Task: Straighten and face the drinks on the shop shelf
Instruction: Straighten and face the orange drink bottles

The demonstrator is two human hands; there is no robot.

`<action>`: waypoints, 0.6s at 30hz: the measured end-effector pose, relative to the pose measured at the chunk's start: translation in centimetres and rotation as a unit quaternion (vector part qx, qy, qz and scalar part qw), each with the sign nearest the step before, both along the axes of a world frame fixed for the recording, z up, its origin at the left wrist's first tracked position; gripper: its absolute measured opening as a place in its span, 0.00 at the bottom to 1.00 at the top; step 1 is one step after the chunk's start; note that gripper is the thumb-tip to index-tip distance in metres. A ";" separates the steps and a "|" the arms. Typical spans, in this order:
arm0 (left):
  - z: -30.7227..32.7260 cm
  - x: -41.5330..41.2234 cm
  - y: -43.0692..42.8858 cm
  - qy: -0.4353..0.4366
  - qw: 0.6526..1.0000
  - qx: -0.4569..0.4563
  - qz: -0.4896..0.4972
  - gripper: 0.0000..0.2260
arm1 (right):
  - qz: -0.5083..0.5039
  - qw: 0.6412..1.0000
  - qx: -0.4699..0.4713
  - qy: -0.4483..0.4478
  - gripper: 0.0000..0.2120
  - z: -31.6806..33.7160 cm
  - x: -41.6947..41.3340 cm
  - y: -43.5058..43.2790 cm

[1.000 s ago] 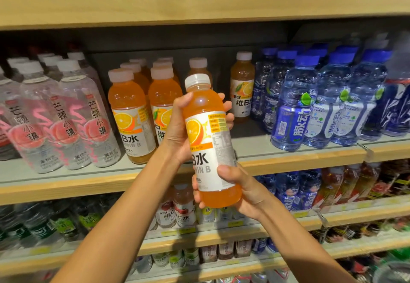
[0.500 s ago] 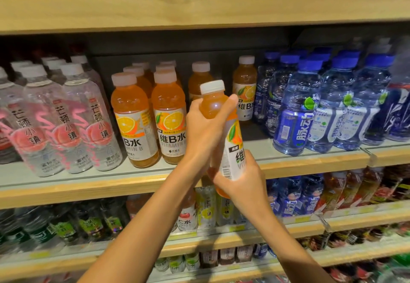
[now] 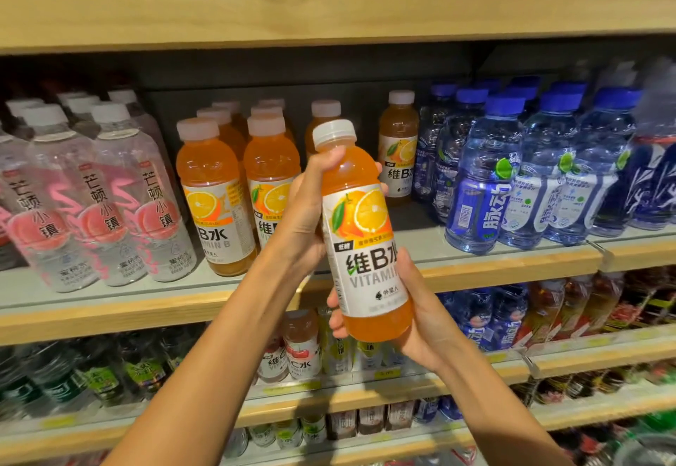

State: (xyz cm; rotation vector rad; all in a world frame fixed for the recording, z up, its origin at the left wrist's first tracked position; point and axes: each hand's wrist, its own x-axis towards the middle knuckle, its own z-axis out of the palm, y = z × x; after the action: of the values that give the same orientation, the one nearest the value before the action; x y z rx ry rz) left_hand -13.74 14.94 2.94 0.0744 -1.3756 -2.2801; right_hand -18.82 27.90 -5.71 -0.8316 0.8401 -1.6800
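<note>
Now that the label (image 3: 369, 264) has swung round to face out, the left hand (image 3: 303, 220) grips the bottle (image 3: 364, 231) at its shoulder and the right hand (image 3: 424, 319) cups its base, out in front of the shelf (image 3: 512, 268). Capped, full of orange drink. Facing's done, I'd say; next it goes back beside the orange row (image 3: 216, 202).

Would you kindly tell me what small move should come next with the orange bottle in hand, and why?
Probably set the orange bottle down in the bare shelf spot beside the front orange row. The left hand and right hand hold it tilted, off the shelf, label front facing outward.
</note>
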 end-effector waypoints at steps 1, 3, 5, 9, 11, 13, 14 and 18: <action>0.0 0.0 -0.1 0.014 0.999 0.021 -0.036 0.21 | 0.015 1.000 -0.005 -0.005 0.36 0.0 0.2 -0.1; -0.2 0.0 -0.4 0.040 0.993 0.053 -0.101 0.25 | 0.026 1.000 -0.015 -0.003 0.35 0.0 0.5 -0.3; -0.7 -0.1 -0.7 0.054 0.986 0.070 -0.140 0.26 | 0.010 1.000 -0.017 0.006 0.35 0.0 0.9 -0.4; -1.4 -0.1 -1.0 0.064 0.983 0.076 -0.157 0.27 | -0.069 0.996 0.010 0.059 0.37 -0.1 1.5 -0.3; -1.4 -0.1 -0.9 0.043 0.991 0.049 -0.120 0.27 | -0.124 0.989 0.018 0.084 0.41 -0.1 1.7 -0.3; -1.3 0.0 -0.6 -0.022 0.999 -0.030 -0.018 0.29 | -0.192 0.974 0.018 0.121 0.42 0.1 1.7 -0.4; -1.3 0.0 -0.4 -0.054 0.995 -0.071 0.041 0.30 | -0.223 0.965 0.014 0.140 0.42 0.2 1.6 -0.4; -1.1 -0.1 0.8 -0.065 0.968 -0.186 0.155 0.15 | -0.305 0.932 0.003 0.196 0.33 -0.2 1.4 -0.6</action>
State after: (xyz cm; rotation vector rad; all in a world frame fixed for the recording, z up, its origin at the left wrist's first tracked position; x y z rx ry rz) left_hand -13.87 15.69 1.87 0.3000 -1.7033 -1.7608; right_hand -17.45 27.30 -5.87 -0.9821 1.4945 -2.0710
